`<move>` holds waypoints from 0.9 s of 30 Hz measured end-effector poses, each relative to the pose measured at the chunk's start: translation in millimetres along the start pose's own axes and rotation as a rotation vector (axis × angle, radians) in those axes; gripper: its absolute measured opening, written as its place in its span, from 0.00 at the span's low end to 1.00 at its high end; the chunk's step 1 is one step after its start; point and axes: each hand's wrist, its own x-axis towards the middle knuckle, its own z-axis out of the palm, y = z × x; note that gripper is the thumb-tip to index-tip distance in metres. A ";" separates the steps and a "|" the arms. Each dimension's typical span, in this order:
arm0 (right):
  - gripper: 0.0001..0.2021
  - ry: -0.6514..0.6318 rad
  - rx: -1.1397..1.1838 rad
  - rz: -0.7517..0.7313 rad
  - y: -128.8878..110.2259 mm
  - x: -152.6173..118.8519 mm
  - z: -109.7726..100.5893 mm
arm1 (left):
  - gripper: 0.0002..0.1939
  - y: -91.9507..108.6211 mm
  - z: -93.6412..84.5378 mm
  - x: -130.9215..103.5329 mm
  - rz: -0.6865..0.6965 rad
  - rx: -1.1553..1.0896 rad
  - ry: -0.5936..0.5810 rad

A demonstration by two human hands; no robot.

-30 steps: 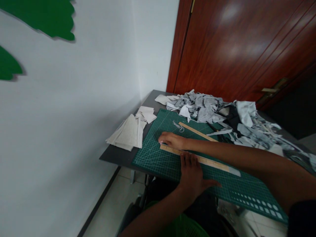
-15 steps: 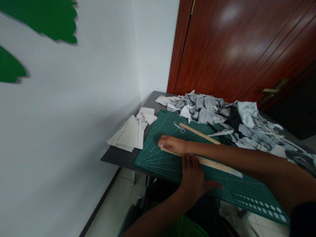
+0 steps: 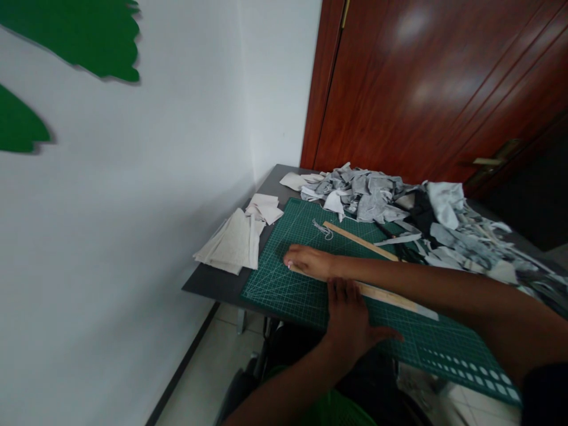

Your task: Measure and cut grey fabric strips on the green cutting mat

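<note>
- Palm down, your left hand (image 3: 348, 316) lies flattened, thumb spread wide to the right, fingertips on a pale wooden strip (image 3: 386, 296).
- That strip, straight and slender, runs aslant over the gridded green mat (image 3: 284, 296), whitish at its right end and partly covered by your hands.
- Your right hand (image 3: 308, 260), arm stretched in from the right, curls narrowly at the strip's left end; whether it grips anything cannot be told.
- Farther off, a second wooden strip (image 3: 359, 241) lies near tangled threads (image 3: 327, 233); grey cloth scraps (image 3: 373, 198) heap beyond.
</note>
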 end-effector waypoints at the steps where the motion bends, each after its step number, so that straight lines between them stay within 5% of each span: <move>1: 0.08 0.014 -0.007 0.008 3.7 -0.4 -0.2 | 0.59 -0.1 0.7 -0.3 0.000 0.004 0.002; 27: 0.10 0.001 -0.024 0.019 12.2 -0.8 0.7 | 0.63 0.7 -2.9 -0.7 0.002 -0.020 0.022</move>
